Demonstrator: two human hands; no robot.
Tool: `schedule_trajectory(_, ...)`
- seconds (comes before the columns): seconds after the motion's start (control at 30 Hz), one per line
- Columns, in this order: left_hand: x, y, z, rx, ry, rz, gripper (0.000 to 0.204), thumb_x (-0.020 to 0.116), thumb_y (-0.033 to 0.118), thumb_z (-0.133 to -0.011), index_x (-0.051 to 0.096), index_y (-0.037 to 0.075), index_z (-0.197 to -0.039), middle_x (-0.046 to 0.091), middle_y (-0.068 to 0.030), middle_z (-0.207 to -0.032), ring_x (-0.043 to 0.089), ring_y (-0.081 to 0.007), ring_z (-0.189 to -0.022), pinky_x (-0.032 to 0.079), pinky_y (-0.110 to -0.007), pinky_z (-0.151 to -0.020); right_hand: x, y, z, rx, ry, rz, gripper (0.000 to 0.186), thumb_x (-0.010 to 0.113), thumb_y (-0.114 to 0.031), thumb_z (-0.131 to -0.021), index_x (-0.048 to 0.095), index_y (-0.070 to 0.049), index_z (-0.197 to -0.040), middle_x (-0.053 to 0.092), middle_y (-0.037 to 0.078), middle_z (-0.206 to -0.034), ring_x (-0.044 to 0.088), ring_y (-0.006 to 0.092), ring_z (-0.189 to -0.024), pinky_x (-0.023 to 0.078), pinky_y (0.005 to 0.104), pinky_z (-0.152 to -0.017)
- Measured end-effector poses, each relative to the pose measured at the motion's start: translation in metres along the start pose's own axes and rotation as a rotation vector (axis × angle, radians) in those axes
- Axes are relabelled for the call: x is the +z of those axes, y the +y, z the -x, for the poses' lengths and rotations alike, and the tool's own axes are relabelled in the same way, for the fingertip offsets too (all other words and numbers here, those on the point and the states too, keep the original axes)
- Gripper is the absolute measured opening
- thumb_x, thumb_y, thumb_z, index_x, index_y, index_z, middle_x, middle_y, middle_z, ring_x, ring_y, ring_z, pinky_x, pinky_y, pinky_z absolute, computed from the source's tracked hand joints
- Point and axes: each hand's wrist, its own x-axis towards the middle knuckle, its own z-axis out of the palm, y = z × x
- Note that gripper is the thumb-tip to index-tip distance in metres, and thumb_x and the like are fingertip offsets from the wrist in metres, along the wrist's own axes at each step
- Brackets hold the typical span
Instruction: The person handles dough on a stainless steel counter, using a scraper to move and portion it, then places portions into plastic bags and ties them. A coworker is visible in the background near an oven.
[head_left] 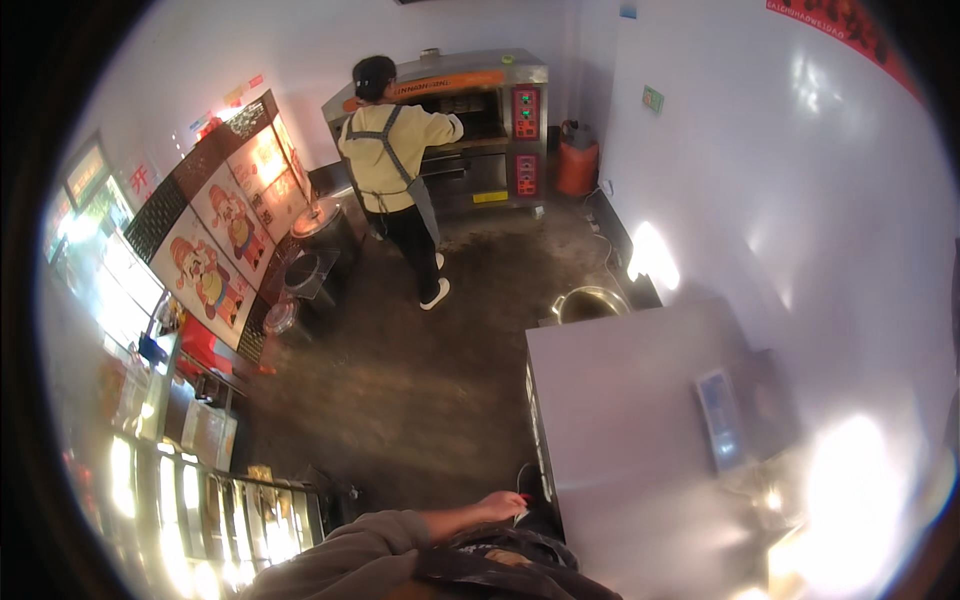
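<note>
My left hand (pixel 497 507) is held low in front of my body, its sleeved arm coming in from the lower edge. Its fingers are curled together, and a small white and red bit shows at the fingertips, too small to name. A dark apron (pixel 480 570) covers my front just below this hand. I cannot make out my right hand. Across the room a co-worker (pixel 390 150) in a pale top and grey apron stands with back to me, one arm reaching toward the lit upper opening of a steel deck oven (pixel 470 120).
A steel table (pixel 630 400) stands close on my right, carrying a scale (pixel 722 420). Behind it sits a metal pot (pixel 590 303). A red gas cylinder (pixel 577 160) is beside the oven. Lidded bins (pixel 318 220) line a printed folding screen (pixel 220 220); a barred rack (pixel 230 510) is lower left.
</note>
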Motion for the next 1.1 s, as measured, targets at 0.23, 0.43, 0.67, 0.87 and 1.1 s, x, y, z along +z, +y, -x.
schedule_trajectory(0.23, -0.202, -0.102, 0.038, -0.7, 0.302, -0.031, 0.032, 0.069, 0.041, -0.089, 0.081, 0.014, -0.1, 0.078, -0.0048, -0.091, 0.074, -0.0182, -0.079, 0.059, -0.038, -0.076, -0.001, -0.126, -0.179, -0.689, -0.198, 0.052, 0.016, 0.064, -0.013, -0.083, 0.059, -0.008, -0.069, 0.064, 0.011, -0.078, 0.066, 0.0357, -0.078, 0.054, 0.0518, -0.066)
schedule_trajectory(0.43, -0.303, -0.114, 0.087, -0.668, 0.021, -0.468, 0.03, 0.069, 0.037, -0.091, 0.079, 0.009, -0.098, 0.078, -0.0099, -0.092, 0.076, -0.0245, -0.083, 0.06, -0.041, -0.078, -0.023, -0.513, -0.365, -0.86, -0.482, -0.755, 0.023, 0.066, -0.022, -0.092, 0.071, -0.01, -0.111, 0.068, 0.011, -0.117, 0.063, 0.0319, -0.115, 0.055, 0.0432, -0.094)
schedule_trajectory(0.67, -0.399, -0.127, 0.014, -0.876, 0.336, 0.17, 0.027, 0.071, 0.032, -0.092, 0.078, 0.008, -0.1, 0.078, -0.0083, -0.09, 0.075, -0.0226, -0.082, 0.06, -0.038, -0.076, -0.081, -0.742, -0.5, -0.958, -0.043, -0.361, 0.039, 0.07, -0.036, -0.091, 0.073, -0.01, -0.119, 0.062, 0.012, -0.128, 0.057, 0.0313, -0.126, 0.045, 0.0522, -0.109)
schedule_trajectory(0.87, -0.567, -0.143, -0.052, -0.807, 0.377, 0.274, 0.024, 0.072, 0.028, -0.092, 0.077, 0.006, -0.102, 0.078, -0.0069, -0.089, 0.075, -0.021, -0.082, 0.06, -0.037, -0.075, -0.024, -0.787, -0.546, -0.526, -0.88, 0.126, 0.071, 0.042, -0.065, -0.102, 0.071, -0.007, -0.131, 0.067, 0.017, -0.138, 0.061, 0.0336, -0.132, 0.045, 0.0493, -0.11)
schedule_trajectory(1.1, -0.724, -0.157, -0.109, -0.756, 0.462, 0.398, 0.022, 0.073, 0.024, -0.092, 0.077, 0.005, -0.103, 0.077, -0.0052, -0.088, 0.075, -0.0191, -0.081, 0.06, -0.034, -0.073, 0.021, -0.83, -0.583, -0.526, -1.189, 0.169, 0.049, 0.064, -0.056, -0.089, 0.078, -0.02, -0.12, 0.073, 0.013, -0.128, 0.066, 0.0362, -0.122, 0.053, 0.0459, -0.099)
